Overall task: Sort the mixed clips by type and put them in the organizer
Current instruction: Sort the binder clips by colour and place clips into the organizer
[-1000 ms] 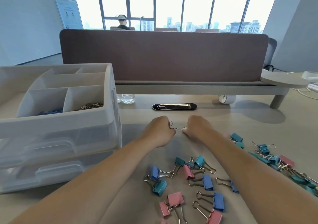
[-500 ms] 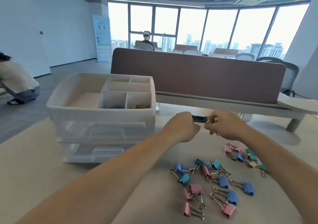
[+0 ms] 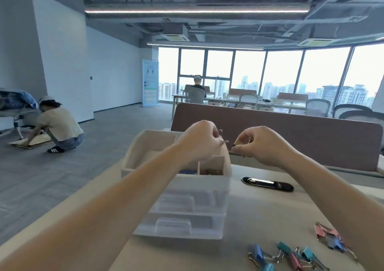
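The tabletop (image 3: 259, 212) carries the white organizer (image 3: 199, 184) near its left edge, a stack of two closed drawers (image 3: 176, 223) with a divided tray on top, and the sorting looks only partly done. In the tray, the front left compartment (image 3: 188, 172) holds blue clips and the front right compartment (image 3: 211, 172) holds a layer of dull metallic ones; the large compartment (image 3: 145, 152) on the left shows no clips in the part that can be seen, and the rear cells are hidden behind the hands. What the drawers hold cannot be told. Plenty is left: a pile of blue, teal and pink binder clips (image 3: 286, 256) lies at the near edge of the tabletop, and a smaller pink and blue cluster (image 3: 330, 237) lies towards the right edge. Both hands are raised over the tray's right rear corner. The left hand (image 3: 202, 139) is curled round a wire clip (image 3: 225, 141), its loops poking out, and the right hand (image 3: 259, 146) pinches a yellowish clip (image 3: 237, 142) just beside it, so one more drop appears close
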Available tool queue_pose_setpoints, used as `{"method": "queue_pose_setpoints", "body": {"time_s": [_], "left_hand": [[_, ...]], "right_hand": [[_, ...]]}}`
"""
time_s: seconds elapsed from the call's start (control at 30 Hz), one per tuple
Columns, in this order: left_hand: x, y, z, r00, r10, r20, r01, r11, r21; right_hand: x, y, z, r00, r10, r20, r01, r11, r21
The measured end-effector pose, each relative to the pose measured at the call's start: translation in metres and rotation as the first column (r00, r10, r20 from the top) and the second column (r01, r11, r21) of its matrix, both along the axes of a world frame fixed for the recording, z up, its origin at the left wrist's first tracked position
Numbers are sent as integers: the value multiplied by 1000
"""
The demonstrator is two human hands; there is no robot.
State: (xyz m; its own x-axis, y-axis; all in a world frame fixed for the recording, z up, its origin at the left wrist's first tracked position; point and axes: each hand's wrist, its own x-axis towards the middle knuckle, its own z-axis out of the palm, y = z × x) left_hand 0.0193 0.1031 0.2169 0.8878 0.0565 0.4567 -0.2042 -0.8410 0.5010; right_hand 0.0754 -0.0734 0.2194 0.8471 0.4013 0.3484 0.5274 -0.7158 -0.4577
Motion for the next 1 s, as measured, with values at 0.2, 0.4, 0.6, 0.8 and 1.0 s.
{"method": "queue_pose_setpoints", "body": {"time_s": [0.2,0.4,0.6,0.8,1.0], "left_hand": [[27,69,2,993,110,-32,-109,994,27],[60,100,-2,991,109,-75,-102,991,84],[80,107,-9,987,67,-148,-48,991,125],[74,122,-10,992,121,-31,-119,990,74],[59,127,-10,994,110,-24,-109,993,39]], "right_hand": [[34,62,-1,997,65,34,-64,997,-30],[68,107,-3,997,63,39,-57,990,-128],[89,133,-4,998,18,63,-4,976,-217],[89,150,0,991,75,112,-38,952,-304],[80,167,5,985,163,57,-129,915,-382]]}}
